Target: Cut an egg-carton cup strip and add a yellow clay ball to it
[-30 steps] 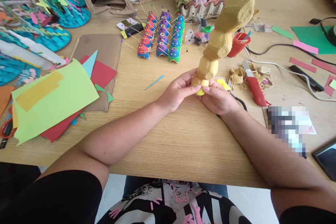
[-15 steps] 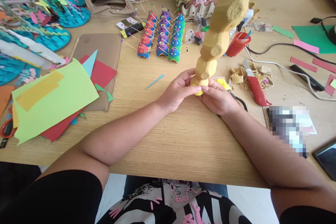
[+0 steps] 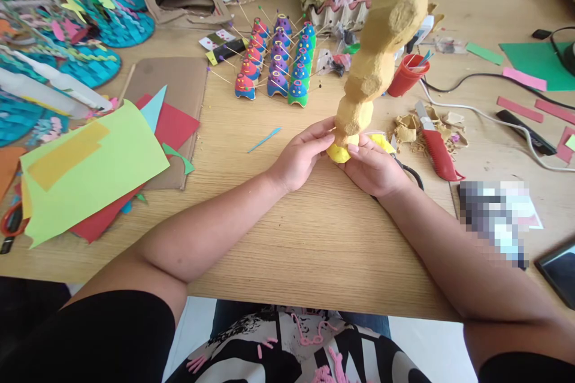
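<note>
A tall, bumpy strip of yellow egg carton (image 3: 371, 75) stands tilted, its top running out of view. Bright yellow modelling clay (image 3: 338, 154) sits at its lower end. My left hand (image 3: 299, 158) closes on that end from the left, thumb in front at the join of carton and clay. On the other side my right hand (image 3: 377, 169) pinches the same end, its thumb at the clay's edge. Fingers behind the strip are partly hidden. Just behind the right hand lie another yellow clay lump (image 3: 381, 142) and a dark handle loop (image 3: 412, 172), partly covered.
Painted egg-carton figures (image 3: 278, 63) with pins stand in rows at the back. A red-handled knife (image 3: 438, 149) lies near carton scraps, beside a red cup (image 3: 406, 76). Coloured paper (image 3: 94, 161) covers the left, a thin blue stick (image 3: 264, 140) the middle. Cables (image 3: 485, 111) cross the right.
My left thumb has drawn up and back to the left, so more of the bright yellow clay shows. The carton strip has shifted very slightly to the right.
</note>
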Motion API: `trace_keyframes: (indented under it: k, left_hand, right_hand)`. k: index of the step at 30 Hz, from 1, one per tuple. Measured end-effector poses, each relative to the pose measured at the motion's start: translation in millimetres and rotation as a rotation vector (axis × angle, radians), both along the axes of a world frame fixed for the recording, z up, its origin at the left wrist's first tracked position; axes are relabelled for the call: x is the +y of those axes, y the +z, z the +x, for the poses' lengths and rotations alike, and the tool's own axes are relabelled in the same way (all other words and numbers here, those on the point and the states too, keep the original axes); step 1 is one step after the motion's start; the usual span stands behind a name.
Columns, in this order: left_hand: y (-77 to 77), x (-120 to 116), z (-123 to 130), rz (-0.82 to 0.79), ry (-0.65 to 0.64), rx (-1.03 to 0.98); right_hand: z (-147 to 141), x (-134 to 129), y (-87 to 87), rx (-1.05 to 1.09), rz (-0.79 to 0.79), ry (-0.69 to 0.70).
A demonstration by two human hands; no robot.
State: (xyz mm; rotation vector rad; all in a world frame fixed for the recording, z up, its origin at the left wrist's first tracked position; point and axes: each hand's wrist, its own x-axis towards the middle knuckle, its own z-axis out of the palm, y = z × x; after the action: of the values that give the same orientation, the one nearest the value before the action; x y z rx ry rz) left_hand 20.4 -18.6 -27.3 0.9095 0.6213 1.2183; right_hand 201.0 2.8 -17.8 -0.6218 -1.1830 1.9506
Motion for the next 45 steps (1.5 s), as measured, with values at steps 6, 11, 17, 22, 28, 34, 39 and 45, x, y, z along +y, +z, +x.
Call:
trace_keyframes:
  k: [6, 11, 17, 22, 28, 34, 39, 45]
  left_hand:
    - [0.7, 0.4, 1.7, 0.04, 0.017, 0.002]
    - [2.7, 0.3, 3.0, 0.051, 0.011, 0.009]
    - [2.4, 0.5, 1.4, 0.042, -0.014, 0.011]
    - [-0.4, 1.9, 1.0, 0.051, -0.017, 0.008]
    - [-1.5, 1.8, 0.3, 0.035, -0.026, 0.012]
    - [-1.2, 1.4, 0.3, 0.042, -0.033, 0.021]
    - [-1.8, 0.8, 2.3, 0.067, -0.007, 0.035]
    - [-1.6, 0.2, 1.6, 0.087, 0.006, 0.024]
  right_hand:
    - [-0.9, 0.0, 4.0, 0.006, -0.004, 0.014]
    - [-1.8, -0.3, 3.8, -0.022, -0.018, 0.006]
    - [-1.4, -0.2, 3.9, -0.044, -0.013, 0.005]
    - [-0.9, 0.1, 4.1, -0.044, -0.01, 0.016]
    - [-2.2, 0.3, 5.9, -0.05, -0.013, 0.007]
    - [-1.7, 1.1, 6.4, -0.038, -0.012, 0.008]
    - [-1.1, 0.9, 4.6, -0.045, 0.0, 0.018]
    - [-0.4, 0.1, 0.8, -0.056, -0.011, -0.004]
